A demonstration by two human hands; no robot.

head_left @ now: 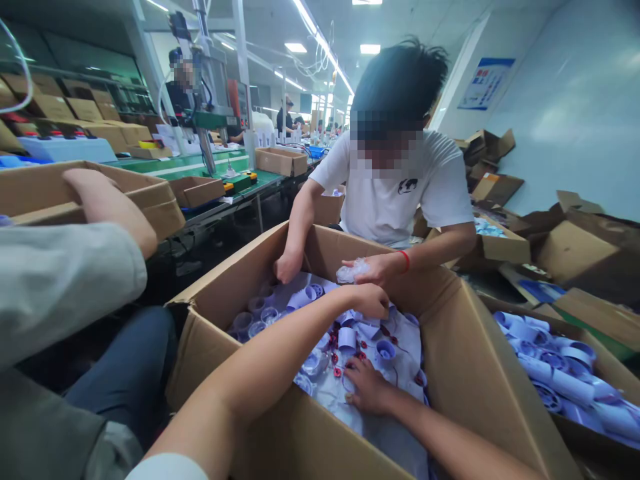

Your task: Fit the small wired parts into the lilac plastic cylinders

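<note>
My left hand [371, 301] reaches across the large cardboard box [480, 360], fingers curled down; what they hold, if anything, is hidden. Lower in the box, my right hand [369, 387] has thumb and fingers apart around a small pale round piece, and I cannot tell whether it grips it. Between my hands lie a white plastic cylinder [347, 340] and small red parts [337, 372] on a white plastic sheet [345, 417]. Another white cylindrical part [385, 351] lies right of them. Clear plastic cups [243, 323] gather along the box's left side.
A person opposite [395, 193] has both hands in the same box, one with clear plastic pieces [353, 270]. At left, a co-worker's arm [107, 207] reaches into another carton [155, 203]. A box of white cylinders [560, 363] stands right. A press [213, 87] stands on the green bench.
</note>
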